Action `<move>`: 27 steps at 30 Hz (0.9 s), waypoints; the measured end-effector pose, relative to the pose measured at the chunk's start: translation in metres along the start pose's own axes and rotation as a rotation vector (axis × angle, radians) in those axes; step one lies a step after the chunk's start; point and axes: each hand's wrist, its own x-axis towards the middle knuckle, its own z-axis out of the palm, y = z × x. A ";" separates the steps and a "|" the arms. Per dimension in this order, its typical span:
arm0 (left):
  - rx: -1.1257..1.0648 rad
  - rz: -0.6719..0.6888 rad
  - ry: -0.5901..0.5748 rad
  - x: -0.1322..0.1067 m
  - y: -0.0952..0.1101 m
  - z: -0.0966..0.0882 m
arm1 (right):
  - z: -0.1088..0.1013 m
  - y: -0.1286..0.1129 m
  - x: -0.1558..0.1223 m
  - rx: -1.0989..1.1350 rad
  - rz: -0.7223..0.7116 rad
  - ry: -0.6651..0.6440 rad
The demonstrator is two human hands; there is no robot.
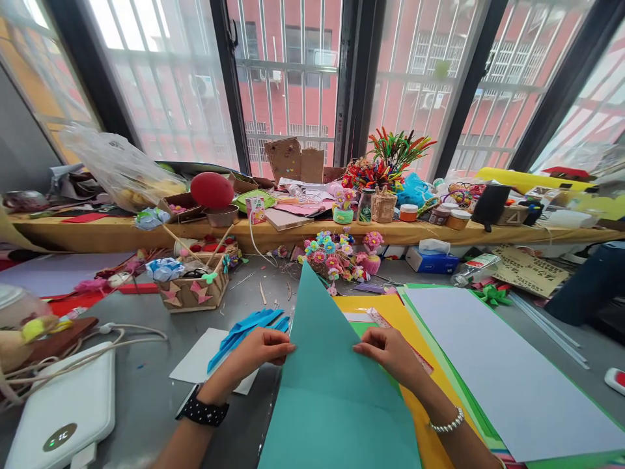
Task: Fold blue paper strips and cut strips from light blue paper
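A large teal sheet of paper [327,365] rises in front of me, its top narrowing to a point and a faint crease crossing its middle. My left hand [266,348] pinches the left edge, thumb against fingers. On the opposite edge, at about the same height, my right hand [383,352] pinches the paper too. Blue folded paper strips [249,332] lie beyond my left hand on a white sheet [195,358]. Behind the teal sheet, to the right, is yellow paper [420,391] with a pink-patterned strip [381,319] on it.
White paper [498,365] over green sheets covers the right of the grey table. A white power bank [63,404] with cables sits at left. Farther back are a cardboard basket [195,293], craft flowers [332,254], a tissue box [432,260] and a cluttered window ledge [293,233].
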 end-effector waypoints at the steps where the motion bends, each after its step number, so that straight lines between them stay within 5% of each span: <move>1: 0.013 0.002 -0.007 0.001 0.000 0.000 | -0.001 0.001 0.000 -0.001 0.002 0.004; 9: 0.201 0.047 0.156 0.003 -0.001 -0.006 | -0.005 0.006 0.001 -0.037 0.001 -0.043; 12: 0.402 0.084 0.414 -0.010 0.007 -0.001 | -0.004 0.005 0.000 -0.078 -0.009 -0.040; 14: 0.787 0.210 0.715 -0.017 0.017 0.010 | -0.003 0.005 -0.001 -0.106 -0.019 -0.042; 15: 0.913 0.318 0.717 -0.019 0.022 0.017 | -0.002 0.004 -0.001 -0.119 -0.026 -0.046; 18: 1.074 0.691 0.445 -0.015 0.040 0.043 | 0.000 0.003 -0.003 -0.151 -0.059 -0.067; 20: 1.129 0.786 0.230 -0.007 0.049 0.057 | 0.002 0.003 -0.004 -0.165 -0.086 -0.077; 22: 1.148 0.696 0.062 0.002 0.053 0.067 | 0.002 0.003 -0.005 -0.171 -0.111 -0.080; 27: 1.071 0.562 0.029 0.013 0.047 0.066 | -0.002 0.003 -0.005 -0.160 -0.171 -0.048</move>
